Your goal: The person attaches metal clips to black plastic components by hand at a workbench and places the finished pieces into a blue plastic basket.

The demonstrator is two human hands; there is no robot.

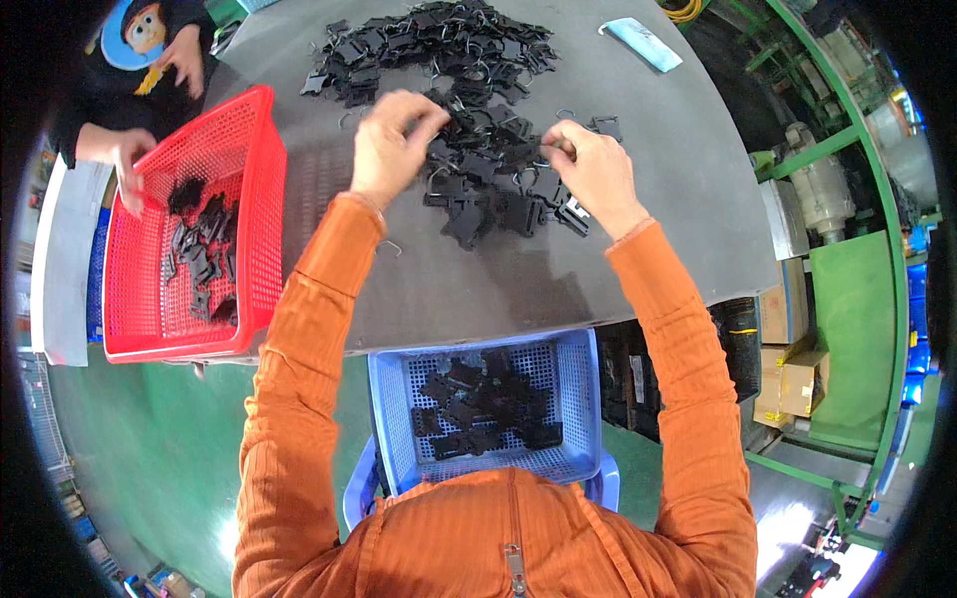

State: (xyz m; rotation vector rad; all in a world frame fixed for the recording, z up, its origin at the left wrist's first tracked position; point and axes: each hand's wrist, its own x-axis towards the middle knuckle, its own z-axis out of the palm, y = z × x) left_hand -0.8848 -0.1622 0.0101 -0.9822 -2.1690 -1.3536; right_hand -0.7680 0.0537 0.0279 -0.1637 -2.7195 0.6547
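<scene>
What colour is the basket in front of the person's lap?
Blue, the slotted basket holding black parts, seen in the head view.

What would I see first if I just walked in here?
Probably the big pile of small black plastic pieces with wire hooks on the grey table, where the left hand and right hand pick at them. The bright red plastic basket sits left, the blue plastic basket below.

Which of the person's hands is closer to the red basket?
Left. The left hand is just right of the red basket, over the black clips. The right hand is farther right, across the pile.
</scene>
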